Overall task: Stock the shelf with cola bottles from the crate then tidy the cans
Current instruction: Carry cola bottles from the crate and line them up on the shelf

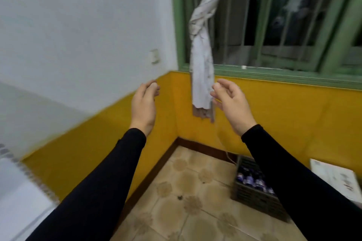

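Observation:
A dark plastic crate [254, 199] stands on the tiled floor at the lower right, against the yellow wall. Several cola bottles [252, 181] with blue labels stand inside it; my right sleeve hides part of the crate. My left hand [144, 105] and my right hand [230, 101] are both raised in the air in front of the room's corner, far above the crate. Each hand holds nothing, with fingers loosely curled and apart. The frame is blurred by motion. No cans are clearly visible.
A white shelf or cabinet edge [21, 191] sits at the lower left. A white box [337, 178] lies right of the crate. A knotted white curtain [202, 60] hangs from the green barred window [284, 25]. Tiled floor [186, 201] spreads between.

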